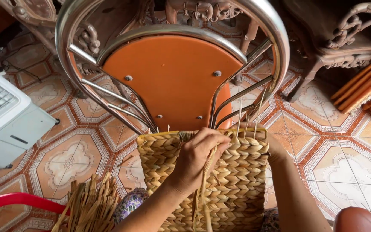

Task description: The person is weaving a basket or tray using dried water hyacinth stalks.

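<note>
A woven straw basket (237, 180) rests against my lap, its yellow-edged rim up and thin stakes sticking out of the top. My left hand (196, 161) lies over the front of the rim with its fingers closed on a flat straw strand (205, 189) that hangs down the weave. My right forearm runs up the basket's right side. My right hand (275, 148) is at the far right of the rim, mostly hidden behind the basket, so its grip does not show.
An upturned stool with an orange seat (172, 81) and shiny metal legs (108, 96) stands just beyond the basket. A white fan unit (5, 116) is at left. A bundle of dried straw (89, 208) and a red plastic rim (18, 201) lie lower left. Carved wooden furniture (340, 38) lines the back.
</note>
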